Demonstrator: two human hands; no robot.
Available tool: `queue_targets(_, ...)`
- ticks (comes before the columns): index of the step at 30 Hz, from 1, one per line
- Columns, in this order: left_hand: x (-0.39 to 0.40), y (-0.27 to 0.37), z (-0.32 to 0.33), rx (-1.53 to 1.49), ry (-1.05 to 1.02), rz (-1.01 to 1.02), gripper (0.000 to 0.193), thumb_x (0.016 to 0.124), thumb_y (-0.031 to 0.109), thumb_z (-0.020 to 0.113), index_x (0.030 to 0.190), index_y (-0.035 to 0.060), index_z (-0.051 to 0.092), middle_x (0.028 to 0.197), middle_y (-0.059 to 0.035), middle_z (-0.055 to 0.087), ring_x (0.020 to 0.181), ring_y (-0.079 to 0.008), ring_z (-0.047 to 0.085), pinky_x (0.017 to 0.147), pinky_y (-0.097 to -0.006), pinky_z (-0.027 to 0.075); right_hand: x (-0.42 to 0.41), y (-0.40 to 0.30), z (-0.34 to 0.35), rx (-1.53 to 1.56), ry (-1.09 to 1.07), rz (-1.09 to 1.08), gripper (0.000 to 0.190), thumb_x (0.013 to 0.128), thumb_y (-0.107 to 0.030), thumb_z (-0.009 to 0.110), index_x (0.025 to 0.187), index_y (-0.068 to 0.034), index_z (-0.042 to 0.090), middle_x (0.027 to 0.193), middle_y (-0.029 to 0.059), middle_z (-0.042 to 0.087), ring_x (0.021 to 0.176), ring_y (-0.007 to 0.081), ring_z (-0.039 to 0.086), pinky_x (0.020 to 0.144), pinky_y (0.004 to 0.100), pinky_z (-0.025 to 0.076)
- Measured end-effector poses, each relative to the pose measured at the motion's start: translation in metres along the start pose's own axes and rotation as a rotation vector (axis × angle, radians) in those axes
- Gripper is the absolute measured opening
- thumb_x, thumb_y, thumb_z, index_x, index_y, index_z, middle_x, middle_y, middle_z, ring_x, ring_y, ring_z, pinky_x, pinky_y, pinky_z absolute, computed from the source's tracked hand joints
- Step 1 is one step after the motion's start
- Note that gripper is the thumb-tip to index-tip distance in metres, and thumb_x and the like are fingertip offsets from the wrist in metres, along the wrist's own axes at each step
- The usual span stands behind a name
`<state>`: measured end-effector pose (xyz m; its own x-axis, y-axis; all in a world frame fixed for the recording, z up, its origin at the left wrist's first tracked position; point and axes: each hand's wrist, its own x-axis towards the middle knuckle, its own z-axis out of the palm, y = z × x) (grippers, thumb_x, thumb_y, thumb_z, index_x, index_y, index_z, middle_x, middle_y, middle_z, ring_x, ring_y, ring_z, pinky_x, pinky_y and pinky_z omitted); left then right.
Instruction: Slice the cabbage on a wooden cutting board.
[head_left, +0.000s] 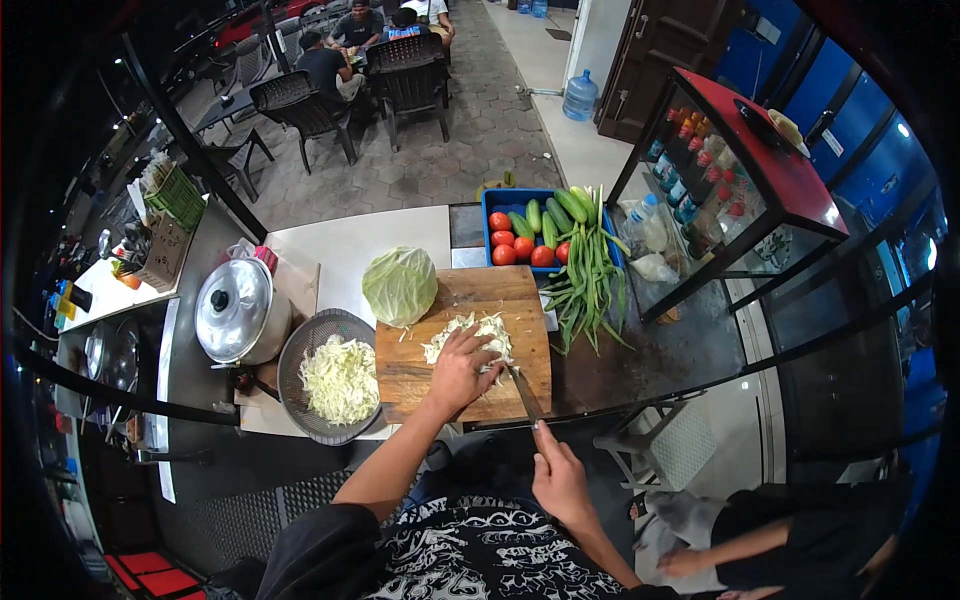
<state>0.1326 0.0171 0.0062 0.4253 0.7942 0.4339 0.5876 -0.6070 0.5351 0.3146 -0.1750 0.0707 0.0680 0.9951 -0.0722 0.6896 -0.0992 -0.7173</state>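
Observation:
Spread over shredded cabbage on a wooden cutting board, my left hand presses down with its fingers apart. My right hand grips the handle of a kitchen knife. The blade points away from me, and its tip reaches the shreds beside my left fingers. A cabbage head sits at the board's far left corner. Left of the board, a grey plastic colander holds more shredded cabbage. Part of the shreds on the board is hidden under my left hand.
A blue crate of tomatoes, cucumbers and green onions stands behind the board. To the left is a lidded metal pot. A glass display case rises at right. A seated person is close on my right; others sit beyond the counter.

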Motion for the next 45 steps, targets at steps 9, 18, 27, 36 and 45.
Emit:
queue_targets(9,0.003,0.014,-0.030,-0.021,0.062,0.009,0.045,0.077,0.035,0.082,0.114,0.0101,0.075,0.139,-0.0149,0.058,0.136,-0.0401,0.049,0.116,-0.0561,0.035,0.085,-0.037,-0.013,-0.054,0.051,-0.068,0.057,0.094,-0.010,0.054,0.150,-0.008,0.045,0.106,0.0261,0.063,0.090,0.0468,0.065,0.082,0.0533,0.053)
queue_targets(18,0.001,-0.013,-0.004,0.001,-0.081,0.052,0.037,0.078,0.027,0.079,0.111,0.0088,0.076,0.123,-0.0124,0.069,0.127,-0.0352,0.057,0.112,-0.0495,0.042,0.102,-0.031,0.016,-0.185,-0.081,-0.021,0.058,0.095,-0.012,0.051,0.152,-0.008,0.041,0.106,0.0282,0.060,0.089,0.0489,0.065,0.083,0.0549,0.053)
queue_targets(27,0.001,-0.007,-0.003,0.014,-0.023,0.044,0.030,0.076,0.019,0.079,0.105,0.0090,0.078,0.115,-0.0108,0.072,0.122,-0.0348,0.060,0.106,-0.0451,0.048,0.057,-0.023,0.026,-0.242,-0.092,0.017,0.073,0.086,-0.002,0.055,0.155,-0.007,0.035,0.114,0.0253,0.059,0.093,0.0454,0.066,0.078,0.0535,0.057)
queue_targets(36,0.000,-0.009,-0.008,-0.015,-0.084,0.002,0.032,0.081,0.024,0.077,0.108,0.0086,0.076,0.125,-0.0119,0.068,0.129,-0.0360,0.056,0.114,-0.0513,0.039,-0.002,-0.003,0.009,0.058,0.028,-0.019,0.059,0.095,-0.008,0.057,0.152,-0.014,0.045,0.100,0.0216,0.061,0.082,0.0425,0.065,0.076,0.0487,0.055)
queue_targets(45,-0.006,0.004,-0.032,-0.042,0.009,0.016,0.027,0.083,0.026,0.077,0.104,0.0098,0.077,0.128,-0.0136,0.067,0.129,-0.0359,0.056,0.115,-0.0534,0.038,0.071,-0.025,0.004,0.074,0.123,-0.133,0.056,0.096,-0.010,0.054,0.151,-0.012,0.046,0.103,0.0235,0.062,0.097,0.0423,0.065,0.084,0.0505,0.052)
